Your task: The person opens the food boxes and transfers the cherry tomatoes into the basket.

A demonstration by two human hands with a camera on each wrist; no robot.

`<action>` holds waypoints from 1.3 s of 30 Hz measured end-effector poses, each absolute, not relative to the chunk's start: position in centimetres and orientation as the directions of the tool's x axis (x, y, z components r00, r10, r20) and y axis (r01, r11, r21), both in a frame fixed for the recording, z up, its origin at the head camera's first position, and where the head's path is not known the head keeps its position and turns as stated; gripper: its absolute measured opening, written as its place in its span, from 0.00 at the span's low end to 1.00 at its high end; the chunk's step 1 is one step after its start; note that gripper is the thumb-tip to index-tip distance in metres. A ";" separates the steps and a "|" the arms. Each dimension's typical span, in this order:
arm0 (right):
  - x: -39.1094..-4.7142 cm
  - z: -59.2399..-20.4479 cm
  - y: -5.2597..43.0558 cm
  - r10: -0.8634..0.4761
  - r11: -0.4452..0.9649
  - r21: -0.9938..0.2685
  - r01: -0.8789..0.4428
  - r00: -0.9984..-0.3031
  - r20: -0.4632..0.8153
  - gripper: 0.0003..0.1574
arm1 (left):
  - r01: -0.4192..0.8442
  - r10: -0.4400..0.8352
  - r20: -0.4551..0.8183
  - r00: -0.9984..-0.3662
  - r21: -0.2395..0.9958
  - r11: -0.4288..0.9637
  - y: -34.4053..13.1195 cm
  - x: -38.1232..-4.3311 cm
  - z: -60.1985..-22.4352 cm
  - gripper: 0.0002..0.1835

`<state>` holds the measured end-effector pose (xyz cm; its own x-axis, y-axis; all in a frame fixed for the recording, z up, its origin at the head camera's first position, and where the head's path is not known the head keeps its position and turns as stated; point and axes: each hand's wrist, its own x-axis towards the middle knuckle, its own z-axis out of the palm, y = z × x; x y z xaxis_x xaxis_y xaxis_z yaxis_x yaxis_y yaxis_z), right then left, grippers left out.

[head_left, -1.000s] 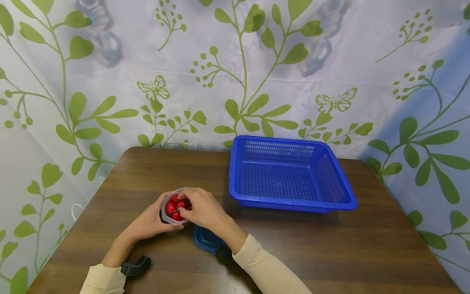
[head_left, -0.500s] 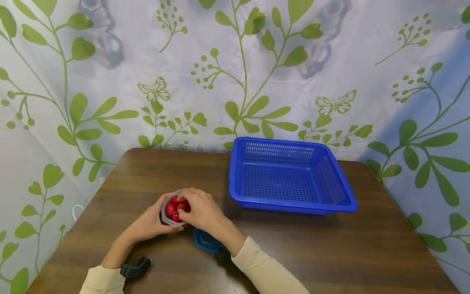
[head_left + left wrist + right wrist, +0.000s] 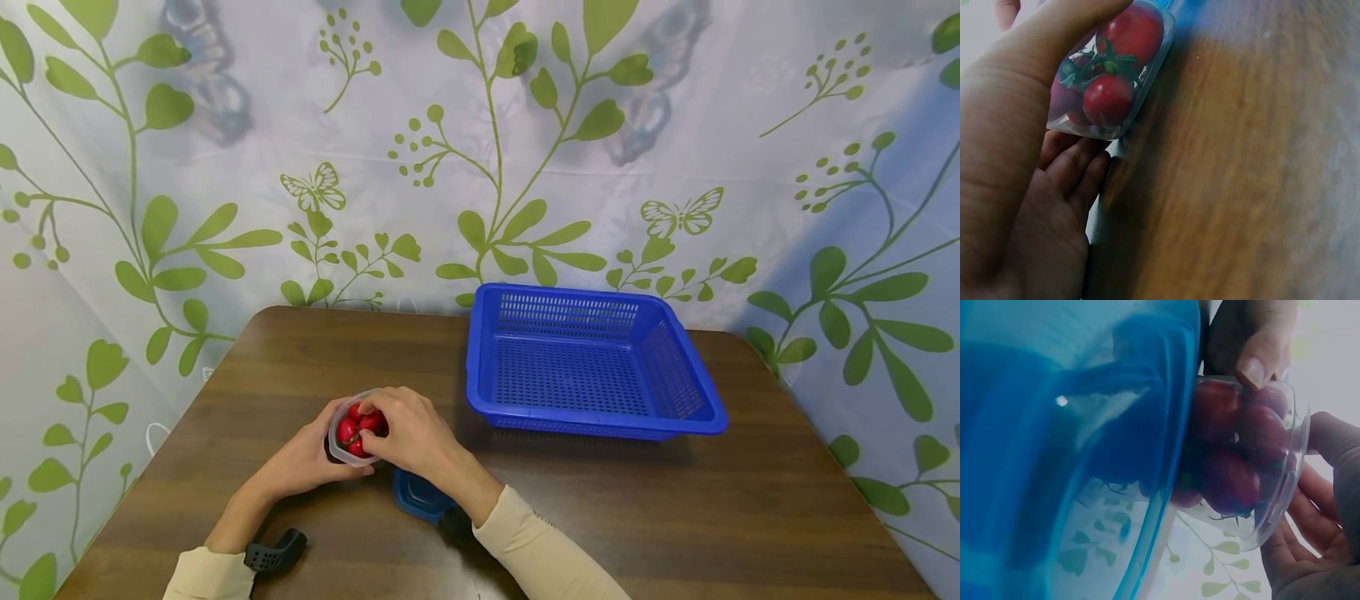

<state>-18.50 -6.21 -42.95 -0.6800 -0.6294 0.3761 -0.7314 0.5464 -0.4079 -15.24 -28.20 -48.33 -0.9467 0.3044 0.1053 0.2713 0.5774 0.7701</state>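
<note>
Clamping a translucent plastic tub (image 3: 352, 457) of round red tomatoes (image 3: 347, 431) near left: left hand (image 3: 311, 454). Right hand (image 3: 412, 429) at tomatoes, can't tell if pinching. Blue rectangular perforated plastic basket (image 3: 592, 421) far right.

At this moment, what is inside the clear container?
The clear container holds red tomatoes with green stems. The right hand covers some from above, so their full number is hidden.

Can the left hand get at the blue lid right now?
Probably not: the left hand grips the clear tub of red tomatoes, and the right wrist overhangs part of the blue lid.
</note>
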 end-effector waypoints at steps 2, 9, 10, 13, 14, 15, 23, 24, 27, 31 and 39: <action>-18.5 -42.8 -6.1 -0.625 0.541 -0.414 -0.732 -0.679 0.385 0.13 | 0.269 0.303 0.103 -0.947 0.772 0.576 -28.2 -15.2 -48.4 0.51; -18.7 -42.2 -5.6 -0.607 0.501 -0.451 -0.739 -0.671 0.425 0.13 | 0.291 0.314 0.124 -0.941 0.769 0.569 -28.2 -15.4 -48.6 0.50; -18.8 -42.1 -5.5 -0.606 0.494 -0.456 -0.740 -0.669 0.430 0.13 | 0.298 0.318 0.129 -0.939 0.766 0.570 -28.2 -15.4 -48.6 0.50; -18.9 -41.8 -5.2 -0.598 0.473 -0.475 -0.742 -0.666 0.445 0.14 | 0.298 0.317 0.131 -0.939 0.767 0.568 -28.2 -15.4 -48.7 0.50; -18.9 -41.7 -5.1 -0.595 0.465 -0.485 -0.741 -0.667 0.448 0.13 | 0.296 0.316 0.129 -0.940 0.767 0.569 -28.2 -15.4 -48.7 0.50; -18.9 -41.6 -5.0 -0.592 0.458 -0.495 -0.739 -0.668 0.450 0.13 | 0.294 0.316 0.126 -0.940 0.769 0.568 -28.2 -15.4 -48.7 0.50; -19.2 -40.7 -4.1 -0.560 0.429 -0.538 -0.726 -0.681 0.472 0.15 | 0.285 0.312 0.118 -0.943 0.769 0.572 -28.1 -15.4 -48.6 0.50; -19.2 -40.6 -4.0 -0.555 0.422 -0.540 -0.728 -0.679 0.481 0.15 | 0.283 0.309 0.117 -0.944 0.768 0.574 -28.1 -15.4 -48.5 0.50; -19.3 -40.2 -3.6 -0.542 0.390 -0.550 -0.738 -0.667 0.511 0.15 | 0.284 0.305 0.119 -0.945 0.761 0.584 -28.1 -15.3 -48.5 0.50; -19.5 -39.7 -2.9 -0.520 0.360 -0.569 -0.739 -0.666 0.535 0.14 | 0.286 0.300 0.123 -0.946 0.750 0.596 -28.1 -15.3 -48.5 0.50; -20.4 -39.0 -1.2 -0.464 0.350 -0.594 -0.724 -0.685 0.561 0.14 | 0.280 0.280 0.126 -0.952 0.730 0.623 -28.0 -15.4 -48.5 0.52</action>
